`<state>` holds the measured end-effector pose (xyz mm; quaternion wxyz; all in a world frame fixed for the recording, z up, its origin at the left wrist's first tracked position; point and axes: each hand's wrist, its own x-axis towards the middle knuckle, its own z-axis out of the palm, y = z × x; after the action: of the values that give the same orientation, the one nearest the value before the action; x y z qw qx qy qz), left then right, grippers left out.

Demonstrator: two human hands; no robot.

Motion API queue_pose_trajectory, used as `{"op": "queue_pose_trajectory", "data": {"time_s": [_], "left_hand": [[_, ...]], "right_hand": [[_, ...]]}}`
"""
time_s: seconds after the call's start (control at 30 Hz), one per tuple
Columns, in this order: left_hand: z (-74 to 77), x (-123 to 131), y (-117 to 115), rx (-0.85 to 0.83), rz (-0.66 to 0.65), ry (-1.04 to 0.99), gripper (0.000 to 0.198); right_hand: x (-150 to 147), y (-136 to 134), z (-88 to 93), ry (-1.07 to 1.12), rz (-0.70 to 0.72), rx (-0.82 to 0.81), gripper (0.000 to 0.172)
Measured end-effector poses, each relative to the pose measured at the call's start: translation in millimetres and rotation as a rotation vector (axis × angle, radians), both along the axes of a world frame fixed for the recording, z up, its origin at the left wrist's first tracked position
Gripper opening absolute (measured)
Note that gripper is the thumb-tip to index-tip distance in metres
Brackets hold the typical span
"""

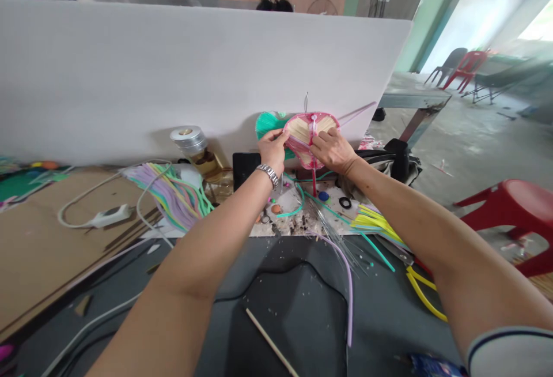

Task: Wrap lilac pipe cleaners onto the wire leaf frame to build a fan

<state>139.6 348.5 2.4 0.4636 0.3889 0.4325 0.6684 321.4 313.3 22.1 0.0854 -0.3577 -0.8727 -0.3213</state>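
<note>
My left hand (273, 149) and my right hand (330, 151) both grip a pink-rimmed, heart-shaped craft fan (300, 133) with a pale straw-coloured face. The left hand pinches its left edge, and the right hand's fingers press on its right half. A red handle (313, 182) runs down from the fan to the worktop. Behind the left hand, a teal fan-shaped piece (268, 124) is partly hidden by the pink fan. A thin pink rod (356, 113) extends to the right behind the fan.
A white partition board (173, 77) stands behind the cluttered worktop. Pastel pipe cleaners (173, 195), yellow strips (375, 223), a metal-lidded jar (192, 147) and a corded white device (103, 216) lie around. A red plastic stool (514, 210) stands on the right.
</note>
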Motion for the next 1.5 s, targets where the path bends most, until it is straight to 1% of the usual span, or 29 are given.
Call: {"op": "queue_pose_trajectory", "data": {"time_s": [0.1, 0.2, 0.47, 0.6, 0.77, 0.83, 0.93, 1.07, 1.13, 1.2, 1.33, 1.5], "left_hand": [[-0.8, -0.3, 0.7, 0.004, 0.007, 0.007, 0.005], [-1.8, -0.9, 0.9, 0.016, 0.011, 0.017, 0.006], [-4.5, 4.7, -3.3, 0.053, 0.033, 0.003, 0.016], [-4.9, 6.7, -5.6, 0.100, 0.082, -0.001, 0.015], [-4.4, 4.9, -5.0, 0.083, 0.120, 0.038, 0.013], [-5.1, 3.4, -3.8, 0.091, 0.130, 0.074, 0.012], [-7.1, 0.7, -1.1, 0.107, 0.163, 0.135, 0.012], [-8.9, -2.9, 1.5, 0.148, 0.200, 0.205, 0.013], [-8.5, -4.4, 1.1, 0.150, 0.206, 0.215, 0.013], [-7.5, -5.7, -0.8, 0.145, 0.204, 0.200, 0.013], [-4.2, -7.6, -7.8, 0.128, 0.165, 0.139, 0.016], [2.2, -9.7, -18.5, 0.093, 0.135, 0.041, 0.012]], "right_hand": [[-1.3, -0.4, 0.5, 0.016, -0.010, -0.031, 0.036], [-3.1, -2.9, 1.0, 0.037, -0.055, -0.050, 0.038], [-5.0, -17.4, 4.3, 0.027, -0.175, -0.040, 0.034], [-6.9, -22.2, 3.0, 0.067, -0.214, -0.072, 0.036], [-11.7, -21.4, -0.1, 0.235, -0.310, -0.145, 0.030], [-15.3, -20.8, 0.8, 0.373, -0.375, -0.195, 0.028], [-22.0, -19.0, 5.2, 0.595, -0.488, -0.300, 0.026], [-28.1, -11.9, 12.7, 0.716, -0.602, -0.388, 0.023], [-28.6, -7.6, 15.4, 0.775, -0.636, -0.447, 0.021], [-27.8, -4.7, 17.1, 0.820, -0.635, -0.492, 0.019], [-26.6, -4.4, 17.9, 0.888, -0.591, -0.547, 0.016], [-30.2, -11.1, 18.5, 0.941, -0.537, -0.541, 0.014]]}}
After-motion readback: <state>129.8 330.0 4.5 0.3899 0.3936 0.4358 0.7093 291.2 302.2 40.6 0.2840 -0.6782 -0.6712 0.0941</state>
